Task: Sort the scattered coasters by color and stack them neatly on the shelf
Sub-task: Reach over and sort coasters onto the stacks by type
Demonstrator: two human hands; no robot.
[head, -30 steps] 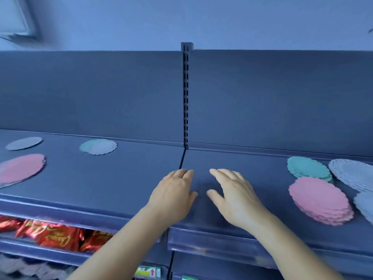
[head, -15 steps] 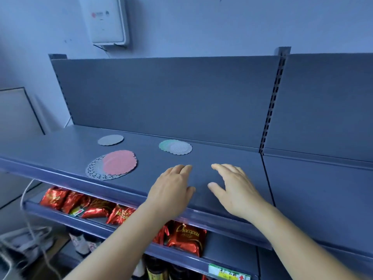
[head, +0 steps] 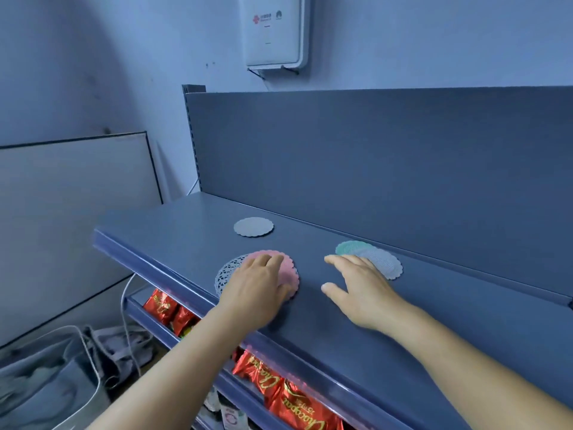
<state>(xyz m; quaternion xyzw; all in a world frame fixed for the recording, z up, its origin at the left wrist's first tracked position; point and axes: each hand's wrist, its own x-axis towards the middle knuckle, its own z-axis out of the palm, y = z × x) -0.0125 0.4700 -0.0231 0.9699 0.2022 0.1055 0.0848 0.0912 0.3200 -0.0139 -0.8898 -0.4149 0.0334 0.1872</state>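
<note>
Left hand [head: 254,290]: palm down over the pink coaster [head: 290,276], fingers [head: 269,262] straight and close together, lying on its top; nothing is gripped
Right hand [head: 359,290]: palm down on the shelf [head: 341,333], fingers spread apart and nearly straight, thumb out to the left; the far fingertips reach the near edge of the pale coaster [head: 386,263]; whether they touch it I cannot tell
Pink coaster: round with a scalloped edge, flat near the front of the shelf; it lies on top of a white lace doily [head: 228,273], which shows out from under it on the left
Pale coaster: bluish-white, scalloped, right of the pink one and farther back; it overlaps a green coaster [head: 348,247], whose far left part shows from beneath it
Grey coaster [head: 253,226]: alone and flat, far left on the shelf, close to the back panel [head: 372,156], well apart from both hands
Shelf: dark blue metal, its top board running from near right to far left; a clear strip runs along its front edge
Lower shelf: red foil snack bags [head: 288,395] with gold lettering lie beneath the front edge
Wall: a white box [head: 274,31] with a small red logo hangs above the back panel
Far left: a pale board [head: 74,212] leans against the wall; a grey cloth bag [head: 46,386] and a white cable [head: 127,321] are on the floor below
</note>
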